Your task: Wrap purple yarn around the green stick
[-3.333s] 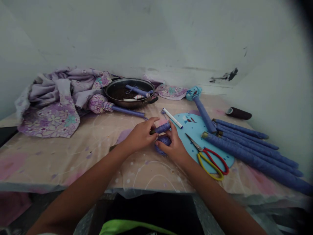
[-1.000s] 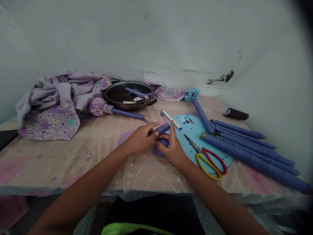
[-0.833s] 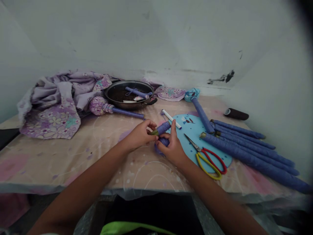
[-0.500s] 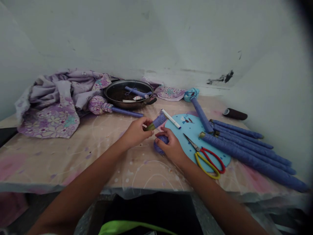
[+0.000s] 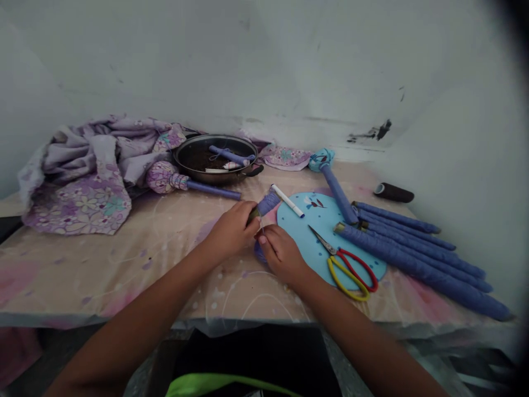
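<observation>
The yarn-wrapped stick (image 5: 268, 202) was held in the left hand (image 5: 232, 230), its lower end enclosed by curled fingers and its wound end pointed up and away, near the white marker (image 5: 288, 201). The yarn strand (image 5: 261, 221) was pinched between the closed thumb and forefinger of the right hand (image 5: 286, 253), just below the stick. The purple yarn ball (image 5: 259, 253) was partly covered by the right hand; whether it was gripped could not be told. The blue mat (image 5: 295, 234) was positioned to the right, with the scissors (image 5: 332, 251) laid open upon it, beside several purple-wrapped rods (image 5: 421, 268)
</observation>
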A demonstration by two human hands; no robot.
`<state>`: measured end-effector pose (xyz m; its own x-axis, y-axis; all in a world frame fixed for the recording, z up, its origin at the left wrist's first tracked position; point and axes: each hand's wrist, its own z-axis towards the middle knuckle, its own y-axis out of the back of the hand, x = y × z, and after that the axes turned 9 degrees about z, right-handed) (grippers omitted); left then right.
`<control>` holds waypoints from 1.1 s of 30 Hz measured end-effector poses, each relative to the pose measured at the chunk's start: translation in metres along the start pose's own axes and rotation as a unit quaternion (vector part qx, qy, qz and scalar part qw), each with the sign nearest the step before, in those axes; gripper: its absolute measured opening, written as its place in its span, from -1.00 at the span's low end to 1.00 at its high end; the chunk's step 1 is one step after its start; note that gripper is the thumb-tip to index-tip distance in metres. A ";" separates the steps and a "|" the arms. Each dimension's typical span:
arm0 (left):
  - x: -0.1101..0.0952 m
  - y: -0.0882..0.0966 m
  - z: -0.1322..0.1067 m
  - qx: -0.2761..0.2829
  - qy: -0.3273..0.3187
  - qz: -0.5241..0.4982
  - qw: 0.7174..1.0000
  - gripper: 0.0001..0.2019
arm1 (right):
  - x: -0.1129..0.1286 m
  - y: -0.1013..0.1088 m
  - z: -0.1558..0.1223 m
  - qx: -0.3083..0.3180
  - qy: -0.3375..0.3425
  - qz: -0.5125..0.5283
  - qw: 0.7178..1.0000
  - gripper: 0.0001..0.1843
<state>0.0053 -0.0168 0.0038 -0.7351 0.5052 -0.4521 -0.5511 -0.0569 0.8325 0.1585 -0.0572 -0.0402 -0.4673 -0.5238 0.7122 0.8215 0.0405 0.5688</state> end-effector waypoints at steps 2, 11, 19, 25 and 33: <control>-0.003 0.004 -0.001 0.034 0.020 -0.077 0.996 -0.74 | -0.003 -0.001 0.000 -0.024 -0.024 0.033 0.999 -0.66; -0.004 0.009 -0.003 0.123 0.055 -0.269 0.954 -0.61 | -0.013 0.001 0.005 -0.056 -0.073 0.134 0.987 -0.65; 0.000 0.007 -0.004 0.152 -0.021 -0.284 0.946 -0.68 | -0.015 0.002 0.002 -0.033 -0.086 0.190 0.977 -0.62; -0.003 0.003 -0.005 0.197 0.034 -0.338 0.920 -0.69 | -0.018 0.003 0.001 -0.024 -0.095 0.226 0.969 -0.65; 0.003 -0.003 0.000 0.114 -0.009 -0.225 0.968 -0.60 | -0.019 0.000 0.001 -0.075 -0.090 0.252 0.961 -0.74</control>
<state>0.0047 -0.0150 0.0005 -0.4339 0.4492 -0.7810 -0.7105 0.3624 0.6032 0.1669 -0.0467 -0.0531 -0.0361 -0.3142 0.9487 0.9898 0.1196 0.0773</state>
